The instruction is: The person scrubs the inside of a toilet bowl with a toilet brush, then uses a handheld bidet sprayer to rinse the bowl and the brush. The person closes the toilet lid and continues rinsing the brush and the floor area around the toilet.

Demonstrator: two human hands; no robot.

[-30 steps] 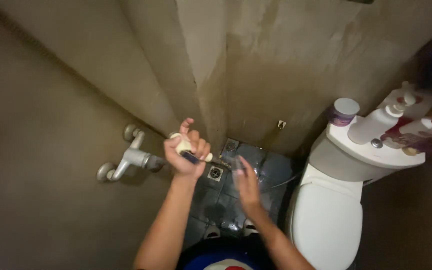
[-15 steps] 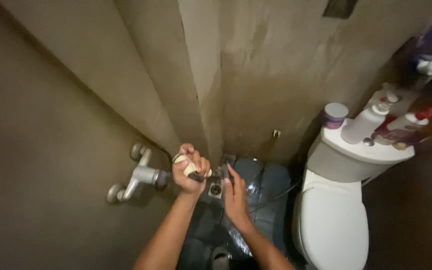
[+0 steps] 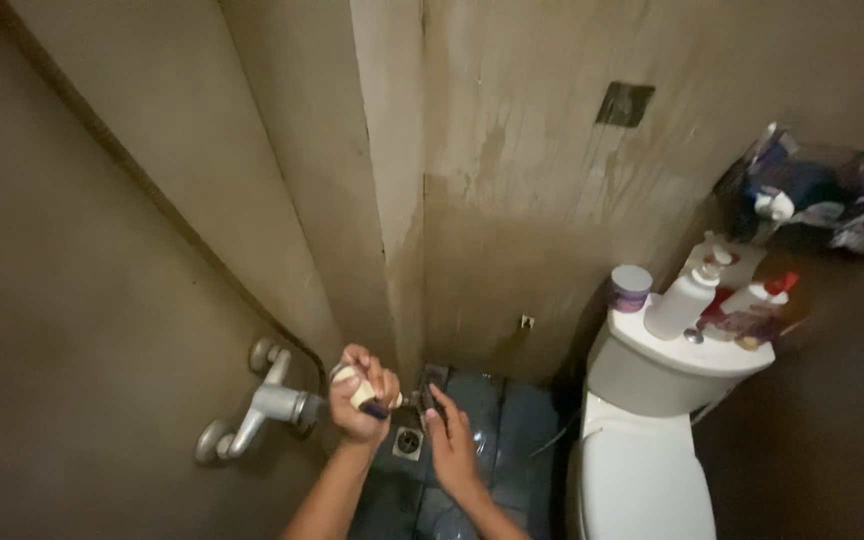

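Hands [image 3: 362,395] lower than before — sprayer [image 3: 364,392] gripped.

A dark tiled floor [image 3: 512,420] is seen with a square drain [image 3: 407,441] set into it, and a white toilet [image 3: 642,480] is stood on it at the right.

Grey metal tap [image 3: 257,412], white toilet [image 3: 642,480], dark blue-grey tiled floor [image 3: 512,420], stained beige walls [image 3: 512,170].

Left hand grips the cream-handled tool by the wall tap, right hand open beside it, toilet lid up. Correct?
Not quite: the head view shows the toilet lid down. The left hand does grip the cream-handled tool by the wall tap, right hand open beside it.
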